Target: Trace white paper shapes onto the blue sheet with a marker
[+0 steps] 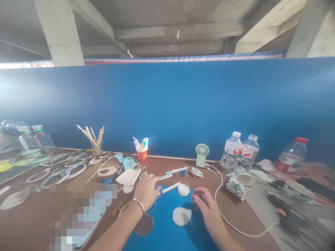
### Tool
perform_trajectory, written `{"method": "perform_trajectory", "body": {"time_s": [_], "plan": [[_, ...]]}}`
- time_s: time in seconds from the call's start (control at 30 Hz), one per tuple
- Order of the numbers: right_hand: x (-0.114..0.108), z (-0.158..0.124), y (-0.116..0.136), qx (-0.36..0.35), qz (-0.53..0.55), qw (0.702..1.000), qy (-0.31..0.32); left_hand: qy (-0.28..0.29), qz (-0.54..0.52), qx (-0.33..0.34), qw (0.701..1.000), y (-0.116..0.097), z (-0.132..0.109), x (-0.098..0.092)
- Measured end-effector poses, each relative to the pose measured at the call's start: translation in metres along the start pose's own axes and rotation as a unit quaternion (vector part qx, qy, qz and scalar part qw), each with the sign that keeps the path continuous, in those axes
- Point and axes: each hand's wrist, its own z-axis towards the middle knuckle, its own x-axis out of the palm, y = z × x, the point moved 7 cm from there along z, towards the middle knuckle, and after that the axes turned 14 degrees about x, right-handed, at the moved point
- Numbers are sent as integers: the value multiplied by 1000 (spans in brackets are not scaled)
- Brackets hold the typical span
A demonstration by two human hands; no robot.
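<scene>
Remote on the head cam; 12 o'clock = far side of the desk (237, 209). L hand (146, 191) is at approx 11 o'clock on the blue sheet (167, 240), fingertips right by the capped-looking white pen (171, 188) and a thinner pen (165, 177); can't tell if it's gripping either or just touching. R hand (205, 204) is at approx 2 o'clock, loosely curled, thumb apart from the fingers, nothing visible in it.

Step in hand, as I judge it: working among the pens w/ L. To do it well, I'd pinch one barrel near mid-length, lift straight up so it doesn't drag the round cutout (183, 190) just beside its far end, & keep R low as a light anchor for the larger cutout (181, 216) btwn the hands.

Orientation: white pen lies flat, long axis approx 8-to-2 o'clock, dark end at 8 by L thumb, pale end at 2. Thinner pen is near parallel, same w/ the blue-white pen (177, 170) beyond, its narrow tip to approx 2–3. Larger cutout is roundish, so no strong axis, but its small point faces approx 2.
</scene>
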Motion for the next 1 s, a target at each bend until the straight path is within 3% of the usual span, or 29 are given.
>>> {"method": "perform_trajectory", "body": {"time_s": [0.1,0.3,0.5,0.57,0.67,0.8,0.87,1.0], "plan": [[-1,0,2,-5,-3,1000,-8,28,18,8,999,10,17,0],[-1,-3,4,-19,-12,1000,-7,87,43,-6,995,24,38,22],[1,-2,1,-32,-27,999,4,41,6,-35,999,24,27,9],[3,-3,2,-34,-37,999,16,16,-39,-37,998,14,20,0],[7,-5,6,-37,-56,997,37,-9,-137,-15,990,-21,9,-6],[16,-12,12,-61,-70,993,76,16,-276,71,958,-90,-6,5],[19,-15,14,-79,-70,990,96,29,-319,101,942,-113,-13,13],[15,-14,15,-105,-31,991,79,-10,-324,136,936,-114,-19,20]]}}
